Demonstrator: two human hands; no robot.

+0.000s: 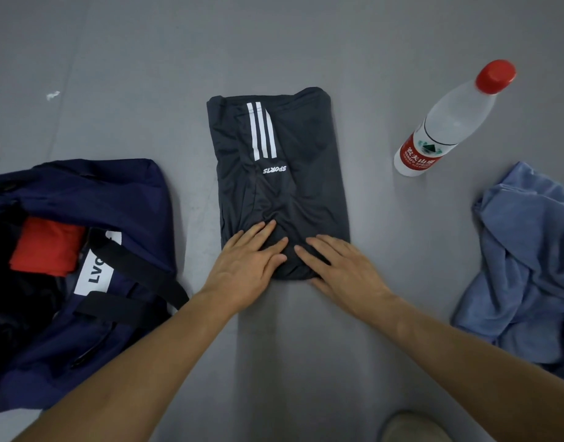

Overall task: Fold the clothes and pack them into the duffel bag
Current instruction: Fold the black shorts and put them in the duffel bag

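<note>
A dark grey sports garment (283, 167) with three white stripes lies folded into a narrow rectangle on the grey floor in the middle of the view. My left hand (247, 266) and my right hand (341, 266) rest flat, fingers apart, on its near end, pressing the fabric down. At the left lies the navy duffel bag (92, 199), open, with a folded red garment (46, 250) inside it. A crumpled light blue garment (522, 266) lies on the floor at the right.
A clear plastic water bottle (449, 122) with a red cap and red label stands on the floor at the back right. The bag's black straps (137, 269) lie across its opening. A beige object (414, 427) shows at the bottom edge.
</note>
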